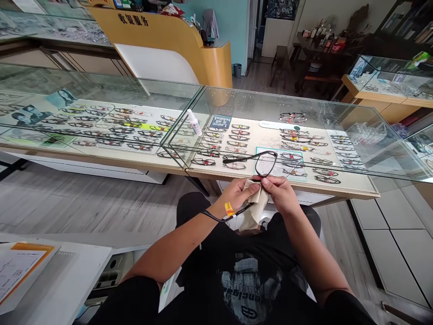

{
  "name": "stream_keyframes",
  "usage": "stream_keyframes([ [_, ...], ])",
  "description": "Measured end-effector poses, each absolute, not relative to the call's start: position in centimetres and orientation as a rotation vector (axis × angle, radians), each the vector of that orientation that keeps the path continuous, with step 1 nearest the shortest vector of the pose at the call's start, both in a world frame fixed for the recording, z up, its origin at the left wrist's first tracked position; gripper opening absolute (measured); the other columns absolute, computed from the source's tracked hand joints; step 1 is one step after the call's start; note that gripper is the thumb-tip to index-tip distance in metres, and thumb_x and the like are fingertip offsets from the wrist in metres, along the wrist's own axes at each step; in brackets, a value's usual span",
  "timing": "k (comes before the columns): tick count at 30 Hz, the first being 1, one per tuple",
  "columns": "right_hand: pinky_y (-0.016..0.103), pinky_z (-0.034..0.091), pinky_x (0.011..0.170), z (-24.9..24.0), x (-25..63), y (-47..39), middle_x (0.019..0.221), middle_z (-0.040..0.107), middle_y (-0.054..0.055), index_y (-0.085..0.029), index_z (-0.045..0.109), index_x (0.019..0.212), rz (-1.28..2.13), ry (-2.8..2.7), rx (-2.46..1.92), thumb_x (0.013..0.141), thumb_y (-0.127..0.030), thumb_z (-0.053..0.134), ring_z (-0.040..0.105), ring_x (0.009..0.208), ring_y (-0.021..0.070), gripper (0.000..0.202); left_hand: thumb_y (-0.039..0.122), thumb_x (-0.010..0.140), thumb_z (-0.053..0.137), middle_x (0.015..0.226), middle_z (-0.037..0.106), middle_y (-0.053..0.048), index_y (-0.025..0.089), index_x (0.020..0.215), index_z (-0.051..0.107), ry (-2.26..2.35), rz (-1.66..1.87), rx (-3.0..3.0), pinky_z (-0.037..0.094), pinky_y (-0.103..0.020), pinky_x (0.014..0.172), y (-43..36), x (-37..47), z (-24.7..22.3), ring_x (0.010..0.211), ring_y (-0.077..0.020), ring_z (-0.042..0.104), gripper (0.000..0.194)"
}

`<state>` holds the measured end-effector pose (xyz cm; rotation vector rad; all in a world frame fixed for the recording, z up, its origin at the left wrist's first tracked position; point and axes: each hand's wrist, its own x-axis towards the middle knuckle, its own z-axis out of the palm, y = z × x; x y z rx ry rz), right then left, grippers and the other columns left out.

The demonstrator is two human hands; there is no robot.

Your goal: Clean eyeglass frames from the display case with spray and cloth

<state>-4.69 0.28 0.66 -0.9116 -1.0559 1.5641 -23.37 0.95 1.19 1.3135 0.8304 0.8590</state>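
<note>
Above my lap I have a pair of black-framed eyeglasses (266, 163), turned so that one lens stands up and one temple points left. The other temple runs back beside my left wrist. My left hand (239, 193) is closed on a cream lens cloth (256, 213) folded about the lower lens, which is hidden. My right hand (280, 190) pinches the frame near the bridge and also touches the cloth's edge. The cloth hangs down between both hands. A small white spray bottle (194, 123) stands on the glass beyond them.
A glass display case (314, 180) with rows of eyeglasses runs across in front of me. Behind it is a yellow-and-white counter (158, 34). A white desk (84, 271) with papers is at lower left. White drawers (382, 225) stand at right.
</note>
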Motion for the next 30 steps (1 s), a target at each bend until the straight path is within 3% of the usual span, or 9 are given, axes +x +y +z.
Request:
stream_keyframes([
  [4,0.037,0.059,0.081,0.9,-4.5,0.2,0.097,0.086,0.006,-0.026,0.09,0.094,1.587,-1.0,-0.926,0.081,-0.053,0.091,0.075,0.083,0.0229,0.03,0.065,0.09,0.077,0.084,0.064,-0.004,0.014,0.093,0.068,0.633,0.787,1.198,0.044,-0.027,0.073,1.0,-23.9,0.7,0.078,-0.0152,0.058,0.051],
  [8,0.036,0.058,0.077,0.9,-4.7,0.2,0.086,0.083,0.005,-0.024,0.09,0.099,1.639,-0.989,-0.911,0.082,-0.055,0.09,0.074,0.078,0.0228,0.035,0.054,0.08,0.091,0.094,0.067,-0.004,0.015,0.114,0.07,0.609,0.77,1.176,0.046,-0.026,0.079,1.1,-23.9,0.3,0.086,-0.0159,0.061,0.056],
  [10,0.035,0.058,0.074,0.7,-4.9,0.2,0.084,0.083,0.005,-0.024,0.089,0.096,1.615,-1.006,-0.927,0.081,-0.055,0.09,0.073,0.078,0.0228,0.035,0.056,0.076,0.093,0.087,0.065,-0.002,0.014,0.105,0.071,0.677,0.821,1.191,0.044,-0.026,0.075,1.1,-23.6,0.1,0.08,-0.0146,0.058,0.056],
  [14,0.037,0.059,0.079,0.3,-5.2,0.4,0.094,0.085,0.006,-0.024,0.087,0.083,1.535,-1.021,-0.957,0.078,-0.056,0.092,0.074,0.086,0.025,0.033,0.074,0.077,0.083,0.067,0.053,0.002,0.014,0.075,0.063,0.842,0.914,1.25,0.036,-0.026,0.064,1.4,-22.9,-0.1,0.065,-0.0117,0.046,0.064],
  [16,0.037,0.059,0.081,0.3,-5.2,0.4,0.094,0.085,0.006,-0.025,0.088,0.085,1.54,-0.998,-0.948,0.077,-0.055,0.092,0.074,0.087,0.0245,0.032,0.079,0.079,0.078,0.067,0.054,0.001,0.014,0.073,0.063,0.866,0.922,1.248,0.036,-0.026,0.064,1.4,-22.8,-0.1,0.065,-0.0121,0.046,0.066],
  [20,0.037,0.058,0.079,0.9,-5.2,0.4,0.084,0.083,0.004,-0.025,0.089,0.095,1.583,-0.897,-0.945,0.077,-0.056,0.092,0.074,0.079,0.0231,0.036,0.069,0.084,0.08,0.087,0.069,-0.006,0.014,0.098,0.074,0.749,0.899,1.093,0.049,-0.029,0.079,0.9,-22.8,0.2,0.082,-0.0175,0.062,0.057],
  [23,0.039,0.058,0.076,1.2,-5.2,0.3,0.081,0.082,0.005,-0.025,0.088,0.093,1.624,-0.864,-0.962,0.075,-0.06,0.092,0.074,0.079,0.0257,0.04,0.06,0.079,0.089,0.094,0.07,-0.006,0.017,0.113,0.075,0.686,0.868,1.012,0.051,-0.028,0.083,0.7,-22.8,0.1,0.088,-0.0175,0.065,0.057],
  [27,0.038,0.057,0.079,0.6,-5.5,0.2,0.085,0.081,0.005,-0.025,0.086,0.081,1.562,-0.94,-0.963,0.078,-0.057,0.091,0.072,0.083,0.0243,0.033,0.064,0.063,0.097,0.077,0.063,0.0,0.014,0.093,0.073,0.802,0.914,1.067,0.045,-0.025,0.067,1.1,-22.6,-0.4,0.07,-0.0128,0.055,0.063],
  [30,0.037,0.055,0.079,-0.1,-5.7,0.2,0.091,0.081,0.006,-0.024,0.086,0.082,1.498,-0.978,-0.979,0.08,-0.058,0.089,0.069,0.082,0.0225,0.034,0.075,0.07,0.087,0.065,0.054,0.002,0.015,0.071,0.061,0.871,0.975,1.146,0.036,-0.024,0.059,1.4,-22.5,-0.5,0.062,-0.0102,0.046,0.066],
])
